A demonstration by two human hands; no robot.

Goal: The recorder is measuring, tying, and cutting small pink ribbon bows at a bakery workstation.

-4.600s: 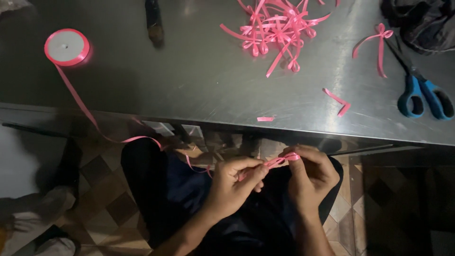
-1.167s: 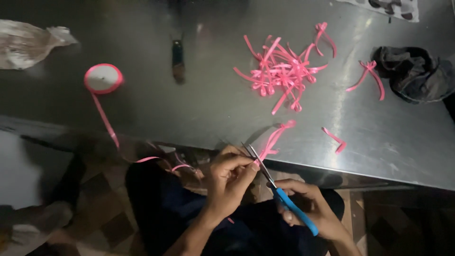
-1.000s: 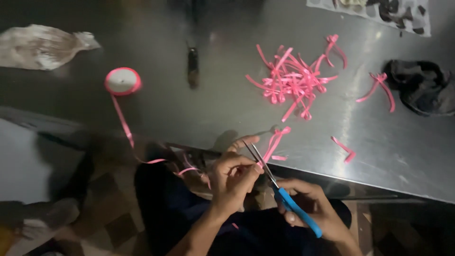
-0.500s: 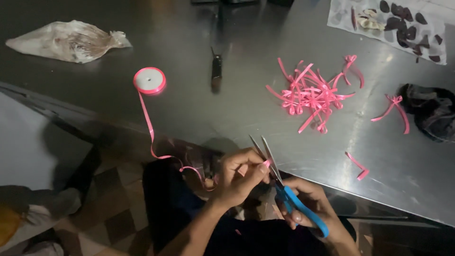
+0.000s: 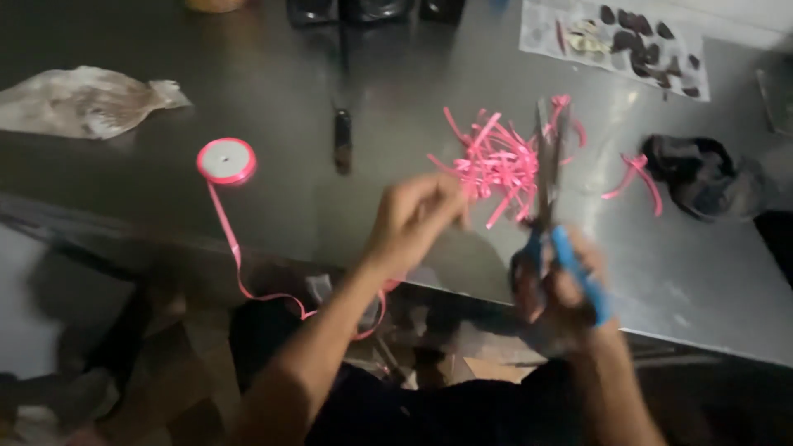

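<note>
Both arms are up over the table edge, reaching forward from the lap. The left hand (image 5: 413,219) sits higher and further out, forearm running diagonally up from the lower left, wrist bent, fingers curled in and bunched at the tips as if pinching; motion blur hides what lies between them. The right hand (image 5: 557,281) is lower and to the side, forearm rising from the bottom right, fingers wrapped closed in a grip with the knuckles facing the camera. The two hands are apart, not touching.
</note>
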